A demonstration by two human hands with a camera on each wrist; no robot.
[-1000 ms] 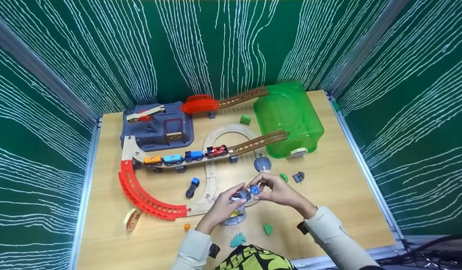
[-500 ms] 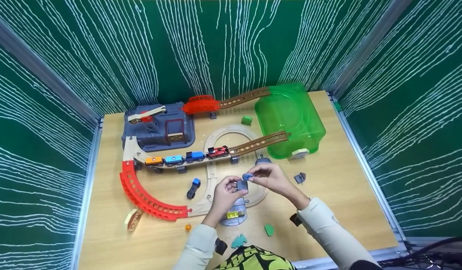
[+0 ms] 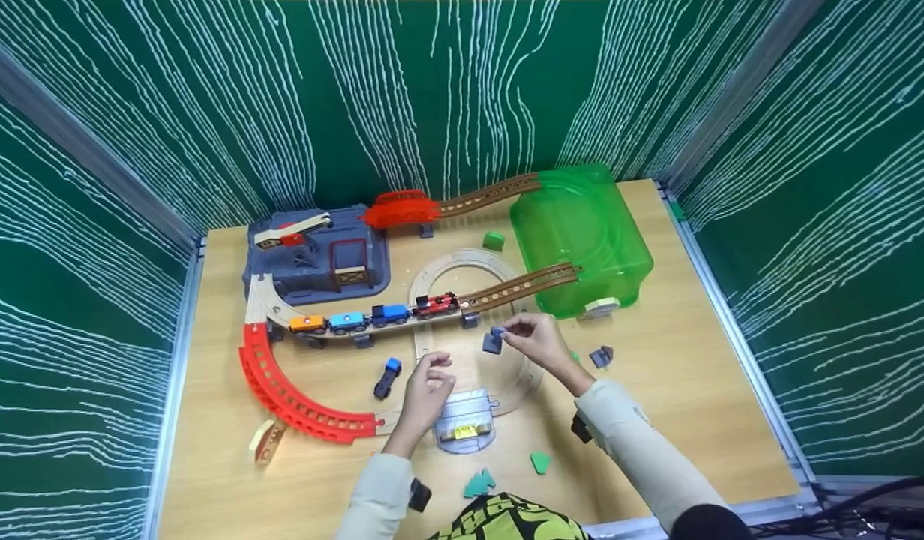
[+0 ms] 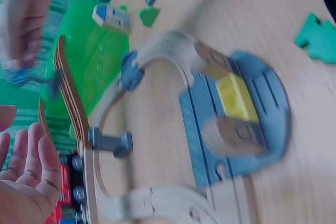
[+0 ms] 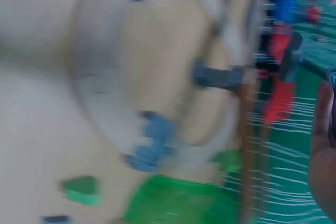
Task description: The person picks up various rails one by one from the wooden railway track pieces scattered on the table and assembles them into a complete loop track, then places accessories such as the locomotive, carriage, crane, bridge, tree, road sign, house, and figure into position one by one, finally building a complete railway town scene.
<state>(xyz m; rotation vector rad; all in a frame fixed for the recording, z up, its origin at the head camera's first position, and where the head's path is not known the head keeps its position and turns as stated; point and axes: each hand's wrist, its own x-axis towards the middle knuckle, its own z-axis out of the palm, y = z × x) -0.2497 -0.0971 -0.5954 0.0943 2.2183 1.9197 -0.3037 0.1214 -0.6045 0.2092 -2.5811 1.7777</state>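
My right hand (image 3: 541,341) pinches a small toy sign (image 3: 493,342) by its round blue head, its grey base hanging free above the looped track. In the right wrist view the sign's grey base (image 5: 292,56) is seen close, with the hand (image 5: 324,166) at the edge. My left hand (image 3: 426,390) holds nothing; its fingers are loosely bent, apart from the sign. Just right of the left hand stands a grey station piece (image 3: 464,420) with a yellow part (image 4: 236,97). Wooden looped track (image 3: 533,379) lies beyond it.
A train of several cars (image 3: 349,320) stands on the raised track. Behind are a green translucent tunnel (image 3: 582,240) and a grey crane base (image 3: 319,262). A fallen triangular sign (image 3: 601,356), a blue-black vehicle (image 3: 388,377) and green pieces (image 3: 539,462) lie about.
The left hand has let go of the sign's grey base and drawn back to the left. The right hand, carrying the sign, has moved forward over the track.
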